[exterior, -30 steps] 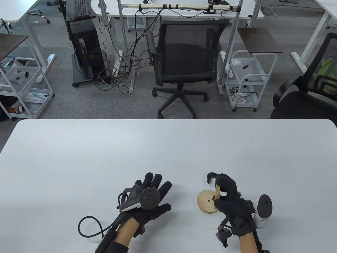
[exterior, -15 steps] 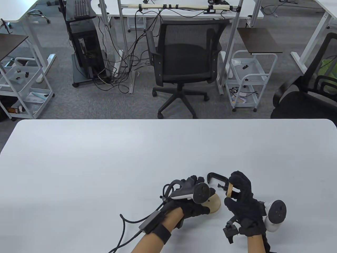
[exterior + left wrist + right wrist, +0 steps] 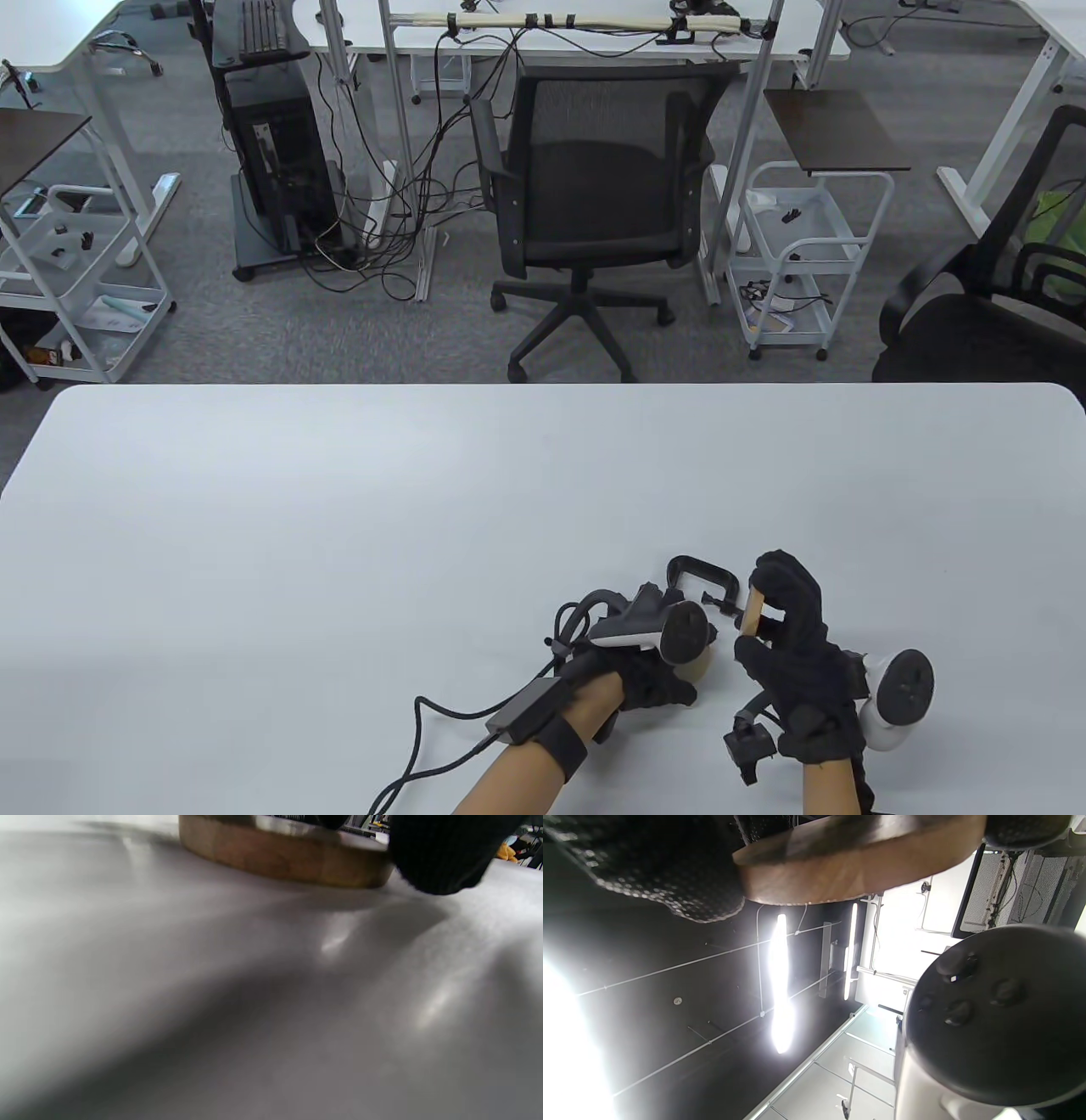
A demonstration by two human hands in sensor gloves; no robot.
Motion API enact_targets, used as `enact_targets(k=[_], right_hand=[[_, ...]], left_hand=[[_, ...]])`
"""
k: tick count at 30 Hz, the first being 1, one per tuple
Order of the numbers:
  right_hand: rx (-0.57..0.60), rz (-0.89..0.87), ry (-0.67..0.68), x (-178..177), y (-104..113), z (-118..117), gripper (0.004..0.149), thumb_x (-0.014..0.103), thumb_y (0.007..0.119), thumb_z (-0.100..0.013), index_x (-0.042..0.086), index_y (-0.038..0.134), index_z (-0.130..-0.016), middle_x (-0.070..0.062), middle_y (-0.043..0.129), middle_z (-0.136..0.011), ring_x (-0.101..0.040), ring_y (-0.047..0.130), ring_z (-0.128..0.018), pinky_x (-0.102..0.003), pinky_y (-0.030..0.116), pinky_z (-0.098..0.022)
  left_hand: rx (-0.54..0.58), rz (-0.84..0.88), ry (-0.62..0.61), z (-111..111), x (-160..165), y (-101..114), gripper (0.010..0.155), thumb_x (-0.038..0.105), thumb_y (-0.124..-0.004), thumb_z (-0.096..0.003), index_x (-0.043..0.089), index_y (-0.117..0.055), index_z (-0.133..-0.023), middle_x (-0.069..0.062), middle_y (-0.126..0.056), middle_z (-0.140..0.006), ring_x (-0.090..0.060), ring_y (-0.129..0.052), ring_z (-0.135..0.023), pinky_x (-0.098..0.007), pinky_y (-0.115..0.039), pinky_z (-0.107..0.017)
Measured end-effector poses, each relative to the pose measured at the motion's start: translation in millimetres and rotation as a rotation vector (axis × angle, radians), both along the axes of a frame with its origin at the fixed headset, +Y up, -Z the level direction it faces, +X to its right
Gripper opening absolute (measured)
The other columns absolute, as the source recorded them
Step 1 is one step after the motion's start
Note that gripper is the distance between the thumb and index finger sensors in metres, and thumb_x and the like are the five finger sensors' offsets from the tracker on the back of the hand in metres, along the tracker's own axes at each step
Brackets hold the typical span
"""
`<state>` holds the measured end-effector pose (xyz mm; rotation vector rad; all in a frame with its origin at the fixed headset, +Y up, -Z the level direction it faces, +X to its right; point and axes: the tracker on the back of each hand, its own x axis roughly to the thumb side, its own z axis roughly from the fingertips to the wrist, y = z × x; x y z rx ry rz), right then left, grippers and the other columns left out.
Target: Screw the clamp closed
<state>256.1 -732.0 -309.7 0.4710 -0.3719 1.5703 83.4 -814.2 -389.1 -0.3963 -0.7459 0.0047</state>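
We are pinching a wooden disc [image 3: 752, 610] on edge in the right hand [image 3: 793, 654], fingers and thumb closed on its rim, near the table's [image 3: 339, 526] front edge. The left hand [image 3: 649, 671] is lying over a second disc [image 3: 701, 666] that is resting flat on the table, a fingertip [image 3: 441, 861] touching its rim in the left wrist view; whether that hand is actually gripping it, we cannot tell. The black clamp [image 3: 700, 577] is standing between and just beyond the two hands, its C-frame arching up and its screw end pointing toward the held disc. How far apart its jaws are standing is too small to judge.

Doing this step well, as we are judging it, means bringing both discs into the clamp's mouth face to face, keeping them square, then steadying the frame with one hand while the other is turning the screw. Tilted discs could be slipping out as the screw is biting, so we are advising slow turns and a firm hold on the frame.
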Motion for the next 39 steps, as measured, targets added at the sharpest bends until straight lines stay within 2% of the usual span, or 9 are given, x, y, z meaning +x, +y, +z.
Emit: enact_targets(k=[4, 7, 14, 19, 23, 27, 32, 36, 39], right_hand=[[-0.001, -0.001, -0.004, 0, 1, 0, 0.077, 0.051, 0.093, -0.043, 0.036, 0.054, -0.108, -0.019, 0.035, -0.116, -0.06, 0.043, -0.09, -0.072, 0.063, -0.05], [-0.006, -0.009, -0.008, 0, 0, 0, 0.077, 0.051, 0.093, -0.043, 0.036, 0.054, -0.108, -0.019, 0.035, -0.116, -0.06, 0.043, -0.09, -0.072, 0.063, -0.05], [-0.01, -0.023, -0.006, 1, 0, 0, 0.077, 0.051, 0.092, -0.043, 0.036, 0.054, -0.108, -0.019, 0.035, -0.116, -0.06, 0.043, -0.09, -0.072, 0.063, -0.05], [-0.013, -0.035, -0.008, 1, 0, 0, 0.077, 0.051, 0.092, -0.043, 0.036, 0.054, -0.108, -0.019, 0.035, -0.116, -0.06, 0.044, -0.09, -0.072, 0.063, -0.05], [-0.009, -0.029, -0.002, 0, 1, 1, 0.077, 0.051, 0.093, -0.043, 0.036, 0.054, -0.108, -0.019, 0.035, -0.116, -0.06, 0.043, -0.09, -0.071, 0.063, -0.05], [-0.015, -0.013, 0.008, -4, 0, 0, 0.077, 0.052, 0.093, -0.043, 0.036, 0.054, -0.108, -0.019, 0.035, -0.116, -0.06, 0.043, -0.09, -0.071, 0.063, -0.05], [-0.044, 0.042, 0.044, -20, -4, -3, 0.077, 0.052, 0.093, -0.043, 0.036, 0.054, -0.108, -0.019, 0.035, -0.116, -0.06, 0.044, -0.09, -0.071, 0.063, -0.05], [-0.042, 0.102, 0.095, -40, -3, -2, 0.077, 0.053, 0.092, -0.043, 0.036, 0.053, -0.108, -0.019, 0.035, -0.116, -0.059, 0.044, -0.09, -0.071, 0.064, -0.05], [-0.06, 0.082, 0.14, -56, -5, -3, 0.077, 0.052, 0.092, -0.043, 0.036, 0.053, -0.108, -0.019, 0.035, -0.116, -0.06, 0.044, -0.09, -0.071, 0.064, -0.05]], left_hand=[[-0.018, -0.001, 0.0, -2, 7, -1, 0.089, 0.063, -0.081, -0.0448, 0.041, -0.031, -0.115, -0.018, -0.022, -0.123, -0.051, -0.03, -0.107, -0.075, -0.047, -0.069], [-0.019, -0.02, -0.012, -3, 13, 0, 0.087, 0.061, -0.081, -0.0457, 0.039, -0.035, -0.115, -0.02, -0.025, -0.123, -0.054, -0.034, -0.103, -0.069, -0.052, -0.068], [-0.036, -0.002, -0.006, -8, 18, 3, 0.08, 0.058, -0.087, -0.0465, 0.04, -0.045, -0.113, -0.023, -0.032, -0.119, -0.058, -0.042, -0.098, -0.069, -0.063, -0.06], [0.046, 0.019, 0.007, -12, 18, 7, 0.082, 0.062, -0.094, -0.0383, 0.039, -0.057, -0.107, -0.024, -0.049, -0.112, -0.057, -0.057, -0.094, -0.067, -0.076, -0.051], [0.148, 0.016, -0.036, -3, 11, 14, 0.082, 0.062, -0.095, -0.0365, 0.038, -0.059, -0.106, -0.026, -0.051, -0.112, -0.057, -0.06, -0.094, -0.068, -0.08, -0.049], [0.186, 0.093, -0.015, 0, -19, 33, 0.083, 0.064, -0.094, -0.0366, 0.038, -0.057, -0.107, -0.028, -0.051, -0.112, -0.057, -0.059, -0.094, -0.067, -0.081, -0.049], [0.222, 0.303, 0.076, 9, -84, 63, 0.084, 0.065, -0.093, -0.0366, 0.037, -0.057, -0.107, -0.028, -0.05, -0.111, -0.056, -0.059, -0.094, -0.067, -0.08, -0.049], [0.201, 0.538, 0.179, 26, -138, 69, 0.085, 0.065, -0.093, -0.0368, 0.036, -0.056, -0.107, -0.028, -0.051, -0.111, -0.056, -0.06, -0.093, -0.066, -0.081, -0.048], [0.173, 0.689, 0.249, 38, -176, 69, 0.085, 0.066, -0.092, -0.0378, 0.035, -0.055, -0.108, -0.028, -0.05, -0.111, -0.057, -0.059, -0.093, -0.066, -0.08, -0.048]])
